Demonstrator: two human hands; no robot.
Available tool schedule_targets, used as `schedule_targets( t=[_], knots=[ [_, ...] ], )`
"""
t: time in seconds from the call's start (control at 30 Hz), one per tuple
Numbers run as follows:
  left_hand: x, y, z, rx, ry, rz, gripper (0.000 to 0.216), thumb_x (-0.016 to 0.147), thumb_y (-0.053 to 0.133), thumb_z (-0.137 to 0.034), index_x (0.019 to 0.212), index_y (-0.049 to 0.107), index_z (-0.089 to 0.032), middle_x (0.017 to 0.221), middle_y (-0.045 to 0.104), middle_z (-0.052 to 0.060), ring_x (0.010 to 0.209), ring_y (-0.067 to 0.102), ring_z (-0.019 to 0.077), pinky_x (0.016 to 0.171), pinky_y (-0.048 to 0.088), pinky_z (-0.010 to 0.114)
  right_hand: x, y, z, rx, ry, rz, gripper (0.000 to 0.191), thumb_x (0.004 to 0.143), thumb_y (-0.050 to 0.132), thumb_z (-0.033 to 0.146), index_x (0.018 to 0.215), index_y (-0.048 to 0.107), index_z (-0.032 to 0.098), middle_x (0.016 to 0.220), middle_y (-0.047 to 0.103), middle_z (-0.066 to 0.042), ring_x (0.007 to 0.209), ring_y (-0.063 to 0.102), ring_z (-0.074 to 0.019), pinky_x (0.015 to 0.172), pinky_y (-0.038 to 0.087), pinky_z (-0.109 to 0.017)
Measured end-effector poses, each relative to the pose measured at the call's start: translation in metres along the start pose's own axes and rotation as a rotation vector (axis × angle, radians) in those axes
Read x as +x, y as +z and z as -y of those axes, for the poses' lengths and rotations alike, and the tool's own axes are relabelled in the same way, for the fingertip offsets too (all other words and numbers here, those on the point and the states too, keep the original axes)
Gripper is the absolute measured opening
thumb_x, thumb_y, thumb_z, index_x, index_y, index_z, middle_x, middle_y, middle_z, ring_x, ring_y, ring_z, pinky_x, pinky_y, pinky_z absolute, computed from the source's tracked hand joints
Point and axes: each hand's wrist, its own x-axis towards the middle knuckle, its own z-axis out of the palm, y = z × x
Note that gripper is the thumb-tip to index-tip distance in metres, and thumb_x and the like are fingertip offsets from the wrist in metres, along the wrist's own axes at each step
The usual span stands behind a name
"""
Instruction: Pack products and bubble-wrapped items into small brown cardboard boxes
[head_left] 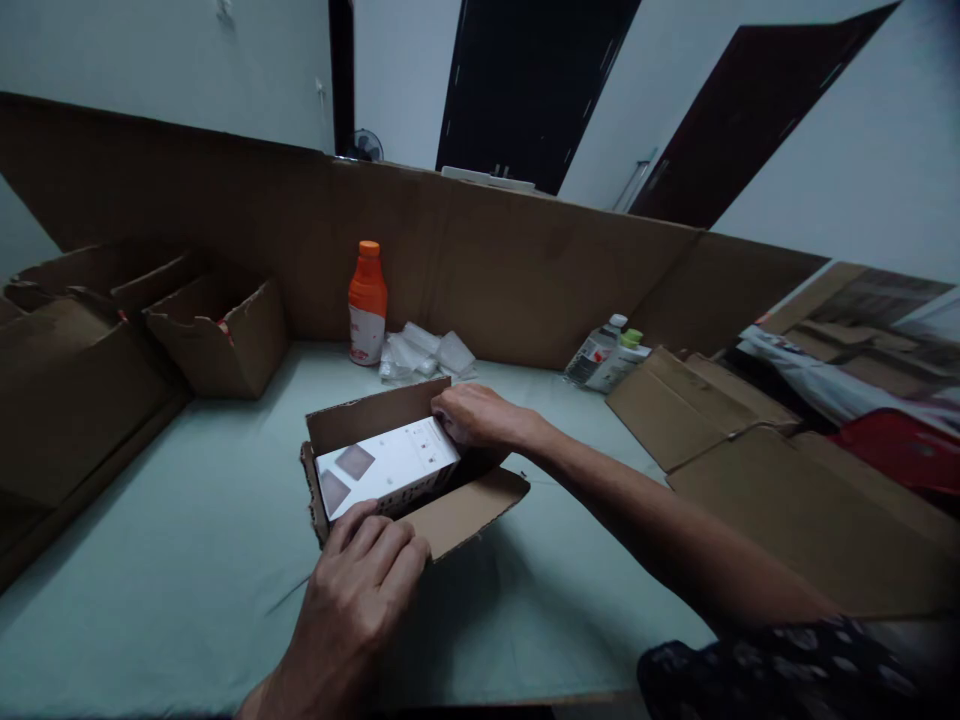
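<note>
A small open cardboard box (375, 410) sits tilted on the table in front of me, its near flap folded outward. Inside it lies a white printed box (390, 460) with dark square pictures on top. My left hand (371, 570) is closed over the near left edge and flap of the cardboard box, with the fingertips close to the white box. At the far right corner, my right hand (476, 415) has its fingers curled at the cardboard wall, beside the white box's right end. Its fingertips are partly hidden.
Behind the box stand an orange bottle (367, 310) and crumpled clear plastic packets (424, 352). Cardboard bins (217, 335) are at left. Two bottles (600, 352) and flattened cardboard (697, 410) lie at right. A tall cardboard partition (517, 280) runs along the table's back.
</note>
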Motion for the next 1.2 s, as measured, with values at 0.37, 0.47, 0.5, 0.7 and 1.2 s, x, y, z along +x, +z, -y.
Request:
schedule_targets(
  t=[0.37, 0.47, 0.5, 0.7, 1.2],
  knots=[
    [-0.072, -0.023, 0.022, 0.002, -0.441, -0.348, 0.05, 0.082, 0.069, -0.023, 0.13, 0.057, -0.032, 0.124, 0.06, 0.008, 0.115, 0.06, 0.0288, 0.105, 0.047, 0.053, -0.139, 0.053, -0.029, 0.595, 0.37, -0.705, 0.024, 0.091, 0.057, 0.035, 0.106, 0.068, 0.02, 0.105, 0.073, -0.009, 0.085, 0.068, -0.0215, 0.077, 0.054, -0.035],
    [-0.087, 0.0, 0.031, -0.194, -0.859, -0.269, 0.063, 0.086, 0.064, -0.043, 0.144, 0.045, -0.029, 0.14, 0.054, 0.011, 0.122, 0.057, 0.0322, 0.102, 0.05, 0.053, -0.139, 0.103, -0.021, 0.815, 0.342, -0.526, 0.052, 0.081, 0.067, 0.035, 0.13, 0.058, 0.02, 0.126, 0.066, -0.013, 0.096, 0.067, -0.0244, 0.076, 0.056, -0.037],
    [-0.086, 0.009, 0.033, -0.283, -0.943, -0.248, 0.066, 0.085, 0.065, -0.047, 0.145, 0.043, -0.028, 0.14, 0.054, 0.012, 0.121, 0.059, 0.0321, 0.099, 0.053, 0.051, -0.13, 0.116, -0.015, 0.867, 0.296, -0.474, 0.06, 0.078, 0.068, 0.033, 0.135, 0.054, 0.02, 0.132, 0.063, -0.014, 0.101, 0.066, -0.0254, 0.078, 0.056, -0.037],
    [-0.045, 0.039, 0.047, -0.391, -1.159, -0.198, 0.072, 0.074, 0.072, -0.058, 0.133, 0.051, -0.024, 0.122, 0.066, 0.011, 0.105, 0.069, 0.0298, 0.087, 0.058, 0.043, -0.066, 0.124, 0.004, 0.902, 0.259, -0.528, 0.033, 0.076, 0.064, 0.025, 0.108, 0.063, 0.016, 0.103, 0.069, -0.01, 0.09, 0.062, -0.0235, 0.081, 0.052, -0.036],
    [0.015, 0.133, -0.015, -0.654, -0.641, 0.186, 0.056, 0.081, 0.065, -0.047, 0.129, 0.058, -0.019, 0.111, 0.072, 0.012, 0.104, 0.068, 0.0292, 0.09, 0.055, 0.044, -0.259, 0.204, -0.02, 0.853, 0.842, -0.827, 0.026, 0.084, 0.061, 0.036, 0.105, 0.065, 0.02, 0.099, 0.073, -0.009, 0.091, 0.068, -0.0289, 0.081, 0.056, -0.039]
  ],
)
